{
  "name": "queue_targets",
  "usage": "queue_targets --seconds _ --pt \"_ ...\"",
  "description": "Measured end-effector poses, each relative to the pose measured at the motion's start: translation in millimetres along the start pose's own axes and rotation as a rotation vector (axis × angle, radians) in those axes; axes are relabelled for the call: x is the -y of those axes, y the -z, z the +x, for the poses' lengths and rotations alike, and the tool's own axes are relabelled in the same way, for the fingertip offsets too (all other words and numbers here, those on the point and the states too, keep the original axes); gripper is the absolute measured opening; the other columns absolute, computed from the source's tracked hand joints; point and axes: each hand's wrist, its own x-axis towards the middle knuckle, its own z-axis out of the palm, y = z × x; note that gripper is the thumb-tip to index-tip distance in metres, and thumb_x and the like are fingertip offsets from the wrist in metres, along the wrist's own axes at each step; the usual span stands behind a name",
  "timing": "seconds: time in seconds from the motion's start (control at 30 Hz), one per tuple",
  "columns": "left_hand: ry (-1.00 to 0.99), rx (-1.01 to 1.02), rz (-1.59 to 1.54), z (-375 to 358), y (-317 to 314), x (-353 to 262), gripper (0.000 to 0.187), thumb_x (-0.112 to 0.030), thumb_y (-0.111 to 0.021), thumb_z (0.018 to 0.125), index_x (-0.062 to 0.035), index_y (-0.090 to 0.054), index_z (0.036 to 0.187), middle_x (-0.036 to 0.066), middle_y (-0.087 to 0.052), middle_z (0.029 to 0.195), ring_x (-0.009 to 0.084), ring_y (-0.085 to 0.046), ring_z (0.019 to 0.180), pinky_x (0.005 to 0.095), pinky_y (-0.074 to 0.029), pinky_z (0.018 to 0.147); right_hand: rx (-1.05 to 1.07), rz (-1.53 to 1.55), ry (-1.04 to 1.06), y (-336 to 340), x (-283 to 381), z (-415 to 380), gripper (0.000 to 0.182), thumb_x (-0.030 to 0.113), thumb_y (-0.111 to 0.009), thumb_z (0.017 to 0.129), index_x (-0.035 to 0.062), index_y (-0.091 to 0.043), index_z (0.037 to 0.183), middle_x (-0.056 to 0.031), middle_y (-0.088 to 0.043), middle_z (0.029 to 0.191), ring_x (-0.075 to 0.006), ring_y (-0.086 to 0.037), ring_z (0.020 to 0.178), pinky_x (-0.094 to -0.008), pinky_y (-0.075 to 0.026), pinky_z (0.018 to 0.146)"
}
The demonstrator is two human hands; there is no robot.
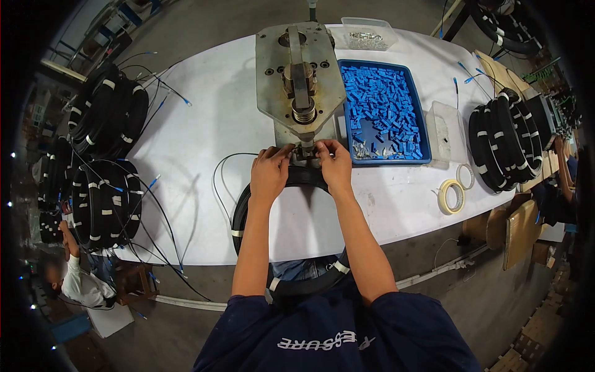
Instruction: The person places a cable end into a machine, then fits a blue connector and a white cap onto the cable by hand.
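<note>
A metal bench press (300,84) stands on the white table in front of me, its ram pointing down at a small tool head (305,147). My left hand (271,173) is closed at the left side of the tool head, thumb and fingertips together. On the other side my right hand (334,166) pinches at the same spot. What lies between the fingertips is too small to make out. A coil of black cable (304,176), bound with white tape, passes under my wrists and hangs over the table edge to my lap. One thin cable loop (215,180) arcs out left.
Right of the press sits a blue tray (427,139) of small blue connectors, beside clear plastic containers (443,133) and tape rolls (451,197). Taped cable coils (106,204) crowd the left edge; more coils (505,142) stand right. A person (83,282) is at far left.
</note>
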Motion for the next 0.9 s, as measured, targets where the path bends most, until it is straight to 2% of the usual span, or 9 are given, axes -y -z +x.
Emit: queue_targets --seconds 0.9 --pt "0.005 0.015 -0.012 -0.5 1.7 -1.8 0.026 -0.012 -0.055 0.09 -0.01 -0.07 0.112 0.013 -0.068 0.095 0.0311 -0.061 0.088 0.0406 -0.049 0.08 0.007 0.022 -0.034 -0.2 -1.3 0.6 0.018 0.017 -0.064 0.094 -0.001 -0.067 0.094 -0.0054 -0.067 0.078 -0.0122 -0.062 0.07 -0.0276 -0.049 0.068"
